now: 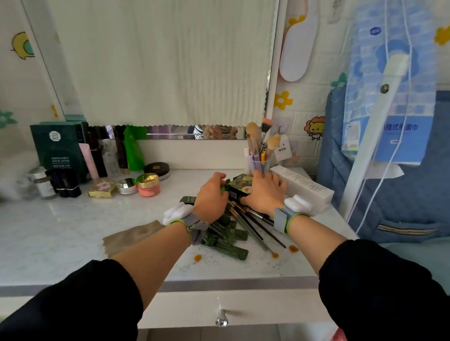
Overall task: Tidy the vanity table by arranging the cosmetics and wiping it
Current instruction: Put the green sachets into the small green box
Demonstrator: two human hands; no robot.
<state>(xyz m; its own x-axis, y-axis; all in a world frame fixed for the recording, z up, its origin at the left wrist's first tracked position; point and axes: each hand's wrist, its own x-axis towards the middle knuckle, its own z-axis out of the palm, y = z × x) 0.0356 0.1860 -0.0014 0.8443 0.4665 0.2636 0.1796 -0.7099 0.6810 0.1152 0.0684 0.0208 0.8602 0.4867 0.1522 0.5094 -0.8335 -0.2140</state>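
Observation:
My left hand [210, 195] and my right hand [265, 191] clasp a green printed box [237, 187] from both sides, near the back of the white vanity table [61, 230]. Below the hands lies a heap of dark green sachets [226, 238] with loose makeup brushes [255, 224] across it. A beige cloth [131, 234] lies flat left of the heap. Orange stains [292, 248] spot the tabletop near the front edge.
A cup of brushes [259, 156] stands behind my right hand, a long white box [304, 188] to its right. Jars, tubes, a green bottle [133, 148] and a dark green carton [58, 147] crowd the back left. A covered mirror rises behind; a blue bed [398, 190] borders the right.

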